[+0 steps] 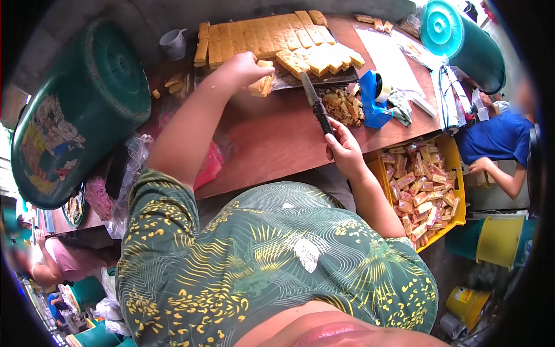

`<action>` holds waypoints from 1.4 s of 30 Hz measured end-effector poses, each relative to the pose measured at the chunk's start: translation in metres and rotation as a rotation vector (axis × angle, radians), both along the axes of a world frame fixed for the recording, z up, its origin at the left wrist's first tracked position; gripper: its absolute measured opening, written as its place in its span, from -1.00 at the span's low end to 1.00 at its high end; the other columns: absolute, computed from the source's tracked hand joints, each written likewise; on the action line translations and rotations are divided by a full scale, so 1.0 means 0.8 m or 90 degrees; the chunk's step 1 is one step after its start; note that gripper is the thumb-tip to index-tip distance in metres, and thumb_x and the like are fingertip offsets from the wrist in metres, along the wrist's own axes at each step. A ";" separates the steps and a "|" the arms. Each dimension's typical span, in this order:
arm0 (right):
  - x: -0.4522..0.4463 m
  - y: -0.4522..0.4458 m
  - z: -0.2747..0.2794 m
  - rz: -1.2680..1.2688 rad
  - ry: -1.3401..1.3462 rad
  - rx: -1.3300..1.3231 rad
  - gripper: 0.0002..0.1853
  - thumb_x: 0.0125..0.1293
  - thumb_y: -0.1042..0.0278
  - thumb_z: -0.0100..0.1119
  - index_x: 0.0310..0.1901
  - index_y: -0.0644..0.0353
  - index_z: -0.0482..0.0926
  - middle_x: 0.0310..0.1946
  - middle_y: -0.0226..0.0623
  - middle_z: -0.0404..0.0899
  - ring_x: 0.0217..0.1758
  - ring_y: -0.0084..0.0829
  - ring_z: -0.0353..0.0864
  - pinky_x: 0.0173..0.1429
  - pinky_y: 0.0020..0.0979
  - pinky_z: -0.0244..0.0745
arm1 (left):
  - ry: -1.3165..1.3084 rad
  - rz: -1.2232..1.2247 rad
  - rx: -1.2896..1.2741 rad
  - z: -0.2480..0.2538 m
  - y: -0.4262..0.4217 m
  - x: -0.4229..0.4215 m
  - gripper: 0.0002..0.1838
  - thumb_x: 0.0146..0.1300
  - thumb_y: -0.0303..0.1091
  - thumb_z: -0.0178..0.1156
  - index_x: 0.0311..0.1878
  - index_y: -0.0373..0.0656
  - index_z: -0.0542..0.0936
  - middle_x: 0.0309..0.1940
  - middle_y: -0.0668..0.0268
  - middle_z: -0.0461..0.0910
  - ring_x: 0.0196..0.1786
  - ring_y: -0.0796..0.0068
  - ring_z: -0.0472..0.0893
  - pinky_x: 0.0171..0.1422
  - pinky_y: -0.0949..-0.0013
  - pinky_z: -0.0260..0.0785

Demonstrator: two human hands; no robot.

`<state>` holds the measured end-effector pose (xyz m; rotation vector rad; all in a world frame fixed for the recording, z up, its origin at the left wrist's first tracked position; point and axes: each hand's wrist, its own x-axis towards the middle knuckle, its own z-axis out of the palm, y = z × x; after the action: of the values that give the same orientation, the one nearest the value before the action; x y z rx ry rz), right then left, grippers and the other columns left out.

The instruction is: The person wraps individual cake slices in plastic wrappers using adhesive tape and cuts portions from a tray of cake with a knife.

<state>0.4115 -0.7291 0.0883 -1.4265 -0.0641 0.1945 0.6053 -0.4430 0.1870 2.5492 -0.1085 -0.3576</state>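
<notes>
My left hand [245,70] is closed around a few cut cake slices [263,85] at the front edge of a dark tray [283,80]. On that tray lies a large golden slab cake [248,39], cut into long strips, with shorter cut pieces [318,59] at its front right. My right hand [345,151] grips the black handle of a knife [321,114]. Its blade points up and away, with the tip close to the cut pieces. Cake scraps [341,105] are heaped just right of the blade.
A blue tape dispenser [374,101] stands right of the scraps on the brown table [260,136]. A yellow crate [458,215] of wrapped bars sits below right. Green bins [75,115] and a white cup [173,43] are at left. A person in blue [497,139] sits at right.
</notes>
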 end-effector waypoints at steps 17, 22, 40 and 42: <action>0.073 0.082 0.073 0.055 -0.137 -0.447 -0.38 0.45 0.40 0.10 0.51 0.31 0.31 0.26 0.17 0.57 0.34 -0.04 0.58 0.44 -0.20 0.42 | -0.343 -0.198 -0.039 -0.053 0.027 -0.072 -0.26 0.16 -0.24 0.56 0.41 -0.21 0.53 0.19 -0.02 0.68 0.18 0.12 0.71 0.30 0.21 0.54; 0.077 0.079 0.067 0.043 -0.205 -0.491 -0.40 0.43 0.44 0.09 0.49 0.29 0.33 0.27 0.14 0.56 0.37 -0.03 0.55 0.47 -0.21 0.39 | -0.338 -0.136 -0.032 -0.062 0.014 -0.086 -0.30 0.20 -0.08 0.52 0.35 -0.17 0.57 0.22 0.03 0.64 0.24 0.10 0.63 0.35 0.16 0.49; 0.015 0.054 0.063 0.007 -0.191 -0.376 -0.39 0.43 0.57 0.06 0.51 0.26 0.31 0.12 -0.07 0.56 0.20 -0.28 0.56 0.39 -0.32 0.42 | -0.298 -0.182 0.038 -0.053 0.026 -0.046 0.16 0.12 0.30 0.48 0.67 -0.02 0.16 0.61 -0.05 0.18 0.69 0.01 0.11 0.73 -0.07 -0.12; 0.012 0.051 0.057 -0.002 -0.192 -0.347 -0.38 0.42 0.59 0.08 0.52 0.22 0.31 0.07 -0.13 0.56 0.12 -0.36 0.54 0.32 -0.35 0.44 | -0.326 -0.173 -0.063 -0.064 0.035 -0.043 0.14 0.12 0.22 0.52 0.66 -0.03 0.18 0.60 -0.03 0.20 0.66 0.03 0.17 0.72 -0.01 -0.08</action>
<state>0.4209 -0.6885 0.1338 -1.9924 -0.2726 -0.0118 0.5706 -0.4148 0.1358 2.4715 -0.6493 0.2053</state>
